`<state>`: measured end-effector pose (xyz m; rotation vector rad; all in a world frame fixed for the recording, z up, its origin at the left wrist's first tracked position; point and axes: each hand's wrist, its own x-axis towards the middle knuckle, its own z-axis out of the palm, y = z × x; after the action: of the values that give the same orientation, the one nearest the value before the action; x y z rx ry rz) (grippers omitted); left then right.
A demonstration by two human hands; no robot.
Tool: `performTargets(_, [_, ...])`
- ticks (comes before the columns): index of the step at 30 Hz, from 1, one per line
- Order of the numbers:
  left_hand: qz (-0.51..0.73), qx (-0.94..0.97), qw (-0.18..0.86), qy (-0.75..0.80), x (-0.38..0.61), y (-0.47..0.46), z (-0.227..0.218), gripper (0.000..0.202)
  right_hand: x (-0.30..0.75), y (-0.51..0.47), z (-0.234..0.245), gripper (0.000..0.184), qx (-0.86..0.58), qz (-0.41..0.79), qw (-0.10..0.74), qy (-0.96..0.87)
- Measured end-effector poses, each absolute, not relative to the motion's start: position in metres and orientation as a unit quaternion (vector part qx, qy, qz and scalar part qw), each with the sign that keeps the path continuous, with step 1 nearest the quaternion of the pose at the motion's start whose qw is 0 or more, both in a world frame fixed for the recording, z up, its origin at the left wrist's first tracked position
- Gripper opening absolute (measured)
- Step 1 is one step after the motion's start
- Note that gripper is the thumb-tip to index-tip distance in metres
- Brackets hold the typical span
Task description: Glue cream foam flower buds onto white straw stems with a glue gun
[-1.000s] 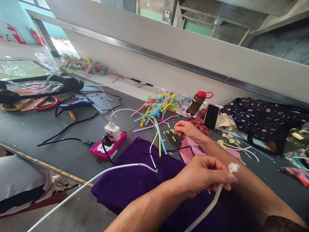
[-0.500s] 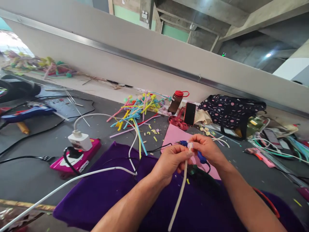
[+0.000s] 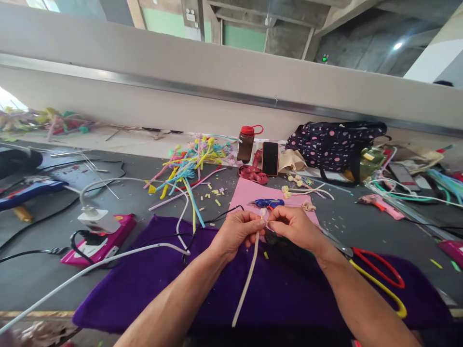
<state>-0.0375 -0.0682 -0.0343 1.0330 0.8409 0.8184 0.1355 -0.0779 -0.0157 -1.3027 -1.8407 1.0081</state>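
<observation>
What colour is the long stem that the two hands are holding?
Cream-white; the stem shows best in the head view.

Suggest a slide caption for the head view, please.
Over a purple cloth, the left hand and right hand pinch the top of a cream stem, a blue tool on pink paper beyond.

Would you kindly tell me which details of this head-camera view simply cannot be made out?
All in the head view:
- What the right hand pinches at the tip of the cream stem: too small, and covered by fingers.
- The left hand hides its own grip on the stem.
- The scissors: the blade tips pass under the right wrist.
- The bottle: the label is too small to read.
</observation>
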Motion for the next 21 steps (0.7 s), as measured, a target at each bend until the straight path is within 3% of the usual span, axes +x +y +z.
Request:
performTargets(8, [0.352,0.456,0.721,0.385,-0.0370,-0.0670,-0.0321,0.022,0.1347,-0.0790,-0.0176,0.007,-0.484,0.431,0.340,-0.682])
performTargets(13, [0.373,0.410,0.741,0.380,-0.0379,-0.0657,-0.0332,0.019,0.1375,-0.0744,-0.0214,0.020,-0.485,0.479,0.386,-0.622])
performTargets(21, [0.370,0.446,0.723,0.376,-0.0381,-0.0675,-0.0343,0.026,0.1299,-0.0792,-0.0227,0.013,-0.459,0.476,0.390,-0.640])
